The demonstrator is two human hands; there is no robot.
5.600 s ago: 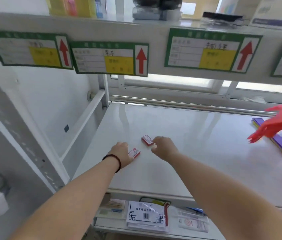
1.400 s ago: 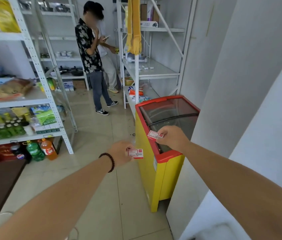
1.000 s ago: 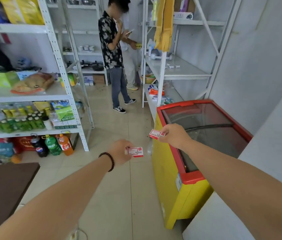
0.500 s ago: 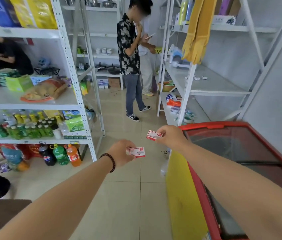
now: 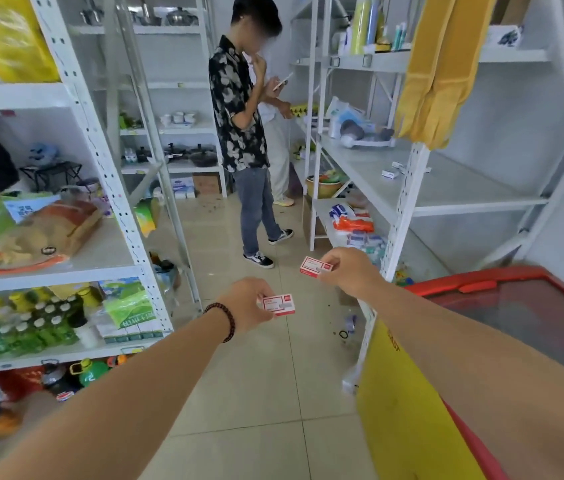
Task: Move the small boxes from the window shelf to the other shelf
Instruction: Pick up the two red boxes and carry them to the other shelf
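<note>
My left hand (image 5: pixel 247 303), with a dark bead bracelet on the wrist, grips a small red and white box (image 5: pixel 278 304) out in front of me above the floor. My right hand (image 5: pixel 349 270) pinches a second small red and white box (image 5: pixel 315 266), slightly higher and further right. Ahead on the right stands a white metal shelf (image 5: pixel 453 188) with small boxes (image 5: pixel 393 171) lying on its middle board, near the front post. The window shelf is out of view.
A person (image 5: pixel 245 129) in a patterned shirt stands in the aisle ahead, beside another person. A red and yellow chest freezer (image 5: pixel 474 358) sits close at my right. Stocked white racks (image 5: pixel 76 209) line the left. Yellow cloth (image 5: pixel 436 64) hangs from the right shelf.
Both boxes were lifted off the window shelf and stay in my hands. The view has turned into the aisle; the freezer slid to the right edge and the right-hand shelf grew nearer.
</note>
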